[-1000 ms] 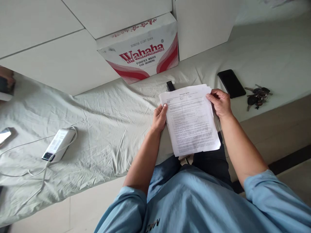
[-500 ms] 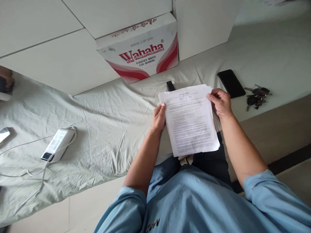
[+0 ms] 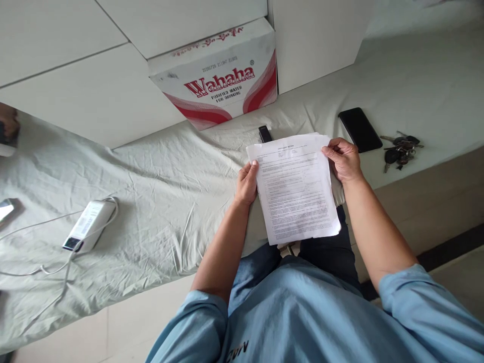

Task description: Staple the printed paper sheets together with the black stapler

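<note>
Printed sheets of paper [image 3: 297, 194], with uneven, slightly overlapping edges, are held up above my lap. My left hand [image 3: 247, 182] pinches their left edge, thumb on top and fingers beneath. At the upper right corner, my right hand [image 3: 344, 160] grips the sheets between thumb and fingers. Just beyond the top edge lies a small black device [image 3: 265, 133], partly covered by the paper. To the right of my right hand rests a black smartphone [image 3: 360, 129], with a bunch of keys [image 3: 401, 150] beside it.
A Wahaha water carton [image 3: 223, 80] stands between white cabinet panels [image 3: 75, 96] at the back of the cloth-covered surface [image 3: 162, 191]. On the left lies a white power bank [image 3: 88, 226] with cables. Part of another person's hand [image 3: 9, 121] shows at the far left edge.
Both hands keep their hold on the sheets. The top sheet's upper right corner sits slightly differently; otherwise the scene is nearly the same.
</note>
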`<control>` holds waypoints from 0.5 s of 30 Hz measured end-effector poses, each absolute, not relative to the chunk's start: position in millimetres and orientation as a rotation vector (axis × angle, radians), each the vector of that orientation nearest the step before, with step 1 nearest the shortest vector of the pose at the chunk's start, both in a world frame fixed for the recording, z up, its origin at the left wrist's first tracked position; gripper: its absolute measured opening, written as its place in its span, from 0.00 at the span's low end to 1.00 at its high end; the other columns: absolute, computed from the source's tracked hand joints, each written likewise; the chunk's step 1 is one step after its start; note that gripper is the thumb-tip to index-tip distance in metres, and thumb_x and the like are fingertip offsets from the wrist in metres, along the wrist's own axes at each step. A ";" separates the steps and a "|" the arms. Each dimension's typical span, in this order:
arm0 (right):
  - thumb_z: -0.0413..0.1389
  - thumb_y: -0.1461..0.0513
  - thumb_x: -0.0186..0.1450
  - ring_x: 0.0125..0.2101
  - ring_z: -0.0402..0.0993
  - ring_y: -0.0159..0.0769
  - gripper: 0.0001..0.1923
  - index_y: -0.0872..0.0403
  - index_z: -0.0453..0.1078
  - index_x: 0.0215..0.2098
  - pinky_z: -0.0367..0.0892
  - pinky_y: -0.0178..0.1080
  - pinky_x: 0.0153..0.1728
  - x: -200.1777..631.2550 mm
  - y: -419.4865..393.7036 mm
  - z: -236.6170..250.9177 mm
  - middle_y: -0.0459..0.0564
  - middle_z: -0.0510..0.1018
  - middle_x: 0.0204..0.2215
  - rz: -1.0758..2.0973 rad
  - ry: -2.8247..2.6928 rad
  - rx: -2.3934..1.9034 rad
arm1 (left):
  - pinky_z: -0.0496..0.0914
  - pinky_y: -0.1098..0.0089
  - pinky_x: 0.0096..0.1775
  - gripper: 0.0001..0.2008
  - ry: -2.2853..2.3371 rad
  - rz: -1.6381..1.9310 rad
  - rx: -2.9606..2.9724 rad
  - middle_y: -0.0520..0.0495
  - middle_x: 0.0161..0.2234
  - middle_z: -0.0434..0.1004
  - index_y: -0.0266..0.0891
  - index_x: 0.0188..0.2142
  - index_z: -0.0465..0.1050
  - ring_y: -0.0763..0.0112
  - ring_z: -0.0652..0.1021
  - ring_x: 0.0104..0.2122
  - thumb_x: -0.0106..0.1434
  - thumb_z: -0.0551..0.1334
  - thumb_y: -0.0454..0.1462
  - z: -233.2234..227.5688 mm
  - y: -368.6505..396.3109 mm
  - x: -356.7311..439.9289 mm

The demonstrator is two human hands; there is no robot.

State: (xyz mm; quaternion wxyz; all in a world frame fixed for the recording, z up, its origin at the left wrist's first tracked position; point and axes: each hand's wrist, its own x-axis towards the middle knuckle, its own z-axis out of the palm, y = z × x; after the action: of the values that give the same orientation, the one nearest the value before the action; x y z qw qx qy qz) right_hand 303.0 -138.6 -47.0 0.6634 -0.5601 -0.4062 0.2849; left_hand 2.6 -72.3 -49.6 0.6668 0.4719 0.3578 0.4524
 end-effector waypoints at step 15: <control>0.80 0.39 0.47 0.27 0.68 0.30 0.28 0.48 0.78 0.29 0.67 0.38 0.32 300.6 -138.7 -43.1 0.40 0.77 0.26 0.605 -0.920 -1.285 | 0.85 0.59 0.42 0.30 0.841 1.062 1.146 0.41 0.39 0.89 0.43 0.42 0.85 0.54 0.88 0.44 0.66 0.68 0.66 -47.6 -76.0 2.7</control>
State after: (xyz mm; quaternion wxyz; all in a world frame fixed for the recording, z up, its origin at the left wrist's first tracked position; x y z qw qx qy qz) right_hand 300.6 -138.7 -43.1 0.6628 -0.5687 -0.4070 0.2677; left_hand 2.7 -76.0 -47.6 0.6314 0.5009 0.3676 0.4641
